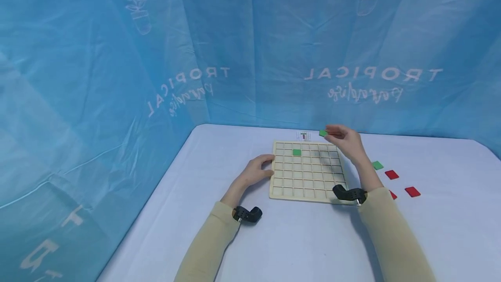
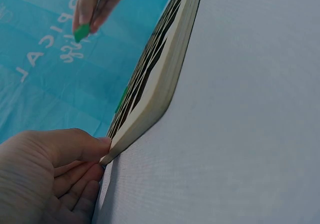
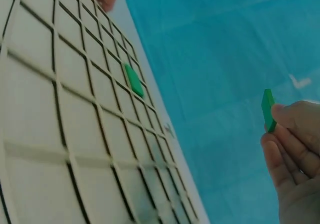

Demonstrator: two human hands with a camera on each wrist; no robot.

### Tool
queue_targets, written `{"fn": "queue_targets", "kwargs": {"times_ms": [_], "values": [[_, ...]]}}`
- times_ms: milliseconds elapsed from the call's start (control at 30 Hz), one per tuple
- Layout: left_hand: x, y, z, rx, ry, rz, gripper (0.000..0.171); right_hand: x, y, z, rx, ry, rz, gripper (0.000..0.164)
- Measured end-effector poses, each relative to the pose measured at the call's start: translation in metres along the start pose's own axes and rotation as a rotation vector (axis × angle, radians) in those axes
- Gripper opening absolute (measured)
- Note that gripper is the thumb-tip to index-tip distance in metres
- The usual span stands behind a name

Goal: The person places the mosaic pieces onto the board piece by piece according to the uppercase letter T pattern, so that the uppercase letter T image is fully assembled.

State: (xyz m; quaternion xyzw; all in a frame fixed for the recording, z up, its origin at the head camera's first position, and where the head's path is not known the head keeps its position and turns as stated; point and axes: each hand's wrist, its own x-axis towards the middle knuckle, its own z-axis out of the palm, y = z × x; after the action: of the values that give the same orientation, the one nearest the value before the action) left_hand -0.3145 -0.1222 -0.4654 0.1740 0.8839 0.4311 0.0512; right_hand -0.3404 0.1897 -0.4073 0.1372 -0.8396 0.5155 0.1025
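Observation:
A pale wooden grid board (image 1: 309,199) lies flat on the table, with a green square tile (image 1: 297,152) in a cell near its far left. My left hand (image 1: 256,170) holds the board's left edge; in the left wrist view the thumb (image 2: 95,148) lies against the rim with the other fingers curled below it. Above the board's far right corner, my right hand (image 1: 346,142) pinches another green tile (image 3: 268,110) between thumb and fingertips. This tile is in the air, apart from the board.
Right of the board lie a green tile (image 1: 377,165) and red tiles (image 1: 392,174), one partly hidden by the right forearm. A small printed grid card (image 1: 303,136) sits behind the board. Blue printed curtains (image 1: 274,47) hang at the table's back and left.

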Motion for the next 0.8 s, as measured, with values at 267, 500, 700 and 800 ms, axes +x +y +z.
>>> {"fn": "queue_targets", "kwargs": {"times_ms": [267, 500, 700, 800], "values": [[-0.002, 0.001, -0.001, -0.011, -0.001, 0.006, 0.051, 0.011, 0.016, 0.044, 0.035, -0.024, 0.057, 0.041], [-0.003, 0.004, -0.002, -0.003, 0.0, 0.036, 0.05, 0.005, 0.028, 0.057, 0.017, -0.065, 0.098, 0.039], [0.0, 0.001, -0.001, -0.011, 0.0, 0.003, 0.052, 0.003, 0.036, 0.063, -0.033, -0.07, 0.082, 0.037], [0.0, 0.0, -0.001, -0.007, 0.008, -0.006, 0.052, 0.003, 0.038, 0.066, -0.072, -0.074, 0.061, 0.036]]}}
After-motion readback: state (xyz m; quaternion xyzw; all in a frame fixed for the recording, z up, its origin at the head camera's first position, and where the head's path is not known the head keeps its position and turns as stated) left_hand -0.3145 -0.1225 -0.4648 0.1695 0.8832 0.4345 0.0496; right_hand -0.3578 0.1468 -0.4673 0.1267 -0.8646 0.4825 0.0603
